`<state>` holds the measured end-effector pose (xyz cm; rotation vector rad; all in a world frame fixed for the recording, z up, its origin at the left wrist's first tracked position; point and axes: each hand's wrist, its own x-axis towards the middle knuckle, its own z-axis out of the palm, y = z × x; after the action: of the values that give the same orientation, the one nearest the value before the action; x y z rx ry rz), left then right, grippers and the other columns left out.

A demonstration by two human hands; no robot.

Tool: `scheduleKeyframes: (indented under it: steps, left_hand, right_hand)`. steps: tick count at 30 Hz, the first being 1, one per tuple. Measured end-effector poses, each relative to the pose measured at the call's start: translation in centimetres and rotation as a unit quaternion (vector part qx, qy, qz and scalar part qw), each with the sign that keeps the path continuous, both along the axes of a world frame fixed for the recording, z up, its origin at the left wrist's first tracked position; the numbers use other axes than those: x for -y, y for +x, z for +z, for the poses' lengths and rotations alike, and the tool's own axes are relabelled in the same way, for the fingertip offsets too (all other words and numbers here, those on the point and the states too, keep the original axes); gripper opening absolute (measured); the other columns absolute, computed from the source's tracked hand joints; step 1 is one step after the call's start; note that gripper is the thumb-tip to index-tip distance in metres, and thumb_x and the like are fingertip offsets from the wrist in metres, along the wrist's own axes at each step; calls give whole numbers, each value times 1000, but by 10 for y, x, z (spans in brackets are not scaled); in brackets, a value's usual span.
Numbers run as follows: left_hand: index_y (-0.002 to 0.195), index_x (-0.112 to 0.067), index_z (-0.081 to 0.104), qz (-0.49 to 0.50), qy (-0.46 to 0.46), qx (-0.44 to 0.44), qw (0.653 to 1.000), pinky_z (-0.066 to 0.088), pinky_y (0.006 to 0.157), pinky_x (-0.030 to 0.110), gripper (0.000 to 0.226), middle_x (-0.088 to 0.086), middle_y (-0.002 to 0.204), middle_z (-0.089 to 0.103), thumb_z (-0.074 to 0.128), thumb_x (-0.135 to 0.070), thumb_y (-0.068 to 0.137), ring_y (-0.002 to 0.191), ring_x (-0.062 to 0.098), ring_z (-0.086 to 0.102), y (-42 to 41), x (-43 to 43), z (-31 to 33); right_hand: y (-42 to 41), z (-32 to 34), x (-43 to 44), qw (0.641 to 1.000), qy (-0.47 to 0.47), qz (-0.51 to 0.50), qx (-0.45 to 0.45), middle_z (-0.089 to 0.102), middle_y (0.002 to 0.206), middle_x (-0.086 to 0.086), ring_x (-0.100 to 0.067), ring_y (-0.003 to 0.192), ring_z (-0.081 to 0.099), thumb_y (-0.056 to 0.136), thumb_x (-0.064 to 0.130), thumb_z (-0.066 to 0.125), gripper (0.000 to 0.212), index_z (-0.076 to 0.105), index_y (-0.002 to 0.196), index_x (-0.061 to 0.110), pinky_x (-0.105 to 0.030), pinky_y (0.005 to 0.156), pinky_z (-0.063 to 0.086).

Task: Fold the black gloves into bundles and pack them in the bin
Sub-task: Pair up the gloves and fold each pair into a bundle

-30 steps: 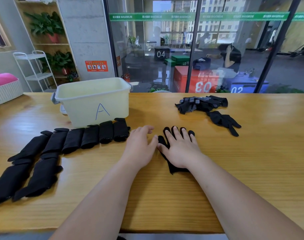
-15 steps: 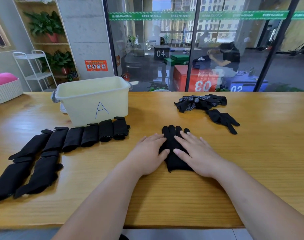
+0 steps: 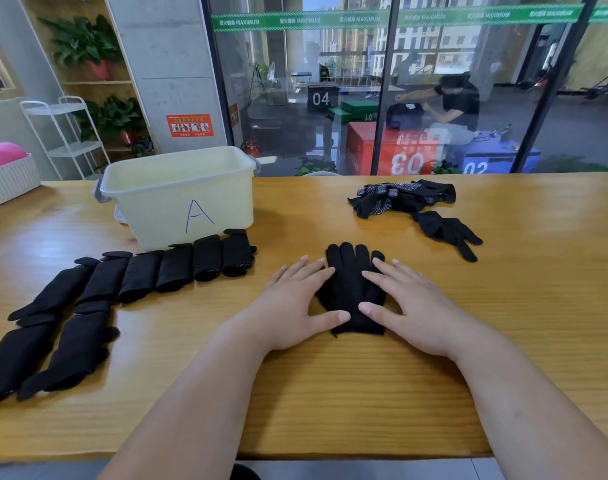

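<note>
A black glove [image 3: 349, 285] lies flat on the wooden table, fingers pointing away from me. My left hand [image 3: 292, 303] presses its left edge with straight fingers, and my right hand [image 3: 409, 306] presses its right edge the same way. A pale yellow bin [image 3: 181, 195] marked "A" stands at the back left. In front of it lies a row of several folded black bundles [image 3: 178, 268], with more bundles [image 3: 46, 344] at the near left. A pile of unfolded gloves [image 3: 399, 199] and a single loose glove [image 3: 447, 232] lie at the back right.
A white basket with a pink cushion [image 3: 8, 174] sits at the table's far left. A glass wall runs behind the table's back edge; a person sits beyond it. The table's front edge [image 3: 330, 455] is close to me.
My right hand came off the top of the glove and both hands slid apart and toward me, now flat on the glove's two sides.
</note>
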<state>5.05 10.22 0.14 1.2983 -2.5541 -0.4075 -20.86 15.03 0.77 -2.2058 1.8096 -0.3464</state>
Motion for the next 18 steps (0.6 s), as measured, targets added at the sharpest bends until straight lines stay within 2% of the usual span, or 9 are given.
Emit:
scheduleKeyframes:
  steps: [2, 4, 7, 10, 13, 18]
  left_hand:
    - [160, -41, 41, -7, -22, -72, 997, 16, 132, 37, 80, -23, 171, 27, 61, -77, 91, 161, 4, 11, 3, -3, 5]
    - [138, -45, 64, -26, -28, -150, 988, 31, 122, 28, 57, -30, 150, 49, 76, -67, 87, 147, -2, 34, 6, -5, 10]
    - [110, -43, 75, -66, -1, -147, 987, 38, 112, 23, 32, -26, 124, 63, 85, -57, 83, 128, -2, 52, 6, -6, 13]
    - [108, -41, 76, -68, 1, -112, 991, 37, 107, 18, 30, -26, 122, 62, 85, -57, 84, 124, -4, 52, 3, -4, 10]
    - [108, -40, 76, -45, -31, -114, 992, 41, 105, 18, 29, -26, 120, 63, 85, -55, 85, 122, -4, 53, 2, -1, 7]
    - [102, -39, 77, -14, -69, -123, 990, 42, 102, 18, 23, -25, 114, 64, 86, -51, 85, 115, -2, 54, 1, -1, 6]
  right_hand:
    - [-5, 6, -3, 997, -27, 19, 74, 19, 168, 35, 3, 159, 8, 93, 75, 56, 65, 43, 153, 56, -42, 130, 20]
    - [-10, 9, -3, 991, -53, 42, 115, 42, 153, 42, 10, 148, 31, 88, 69, 71, 49, 61, 134, 60, -41, 124, 32]
    - [-11, 7, -1, 991, -46, 67, 109, 54, 139, 42, 14, 139, 40, 82, 71, 76, 39, 71, 118, 60, -43, 121, 36]
    - [-11, 5, 1, 991, -69, 58, 100, 56, 137, 39, 11, 140, 38, 81, 73, 75, 38, 73, 115, 56, -43, 121, 35]
    - [-12, 6, 1, 985, -111, 53, 118, 62, 129, 36, 6, 135, 45, 80, 66, 81, 26, 78, 103, 52, -38, 115, 39]
    - [-8, 6, 0, 989, -96, 54, 98, 66, 117, 33, 6, 123, 50, 78, 58, 87, 22, 79, 97, 49, -33, 106, 41]
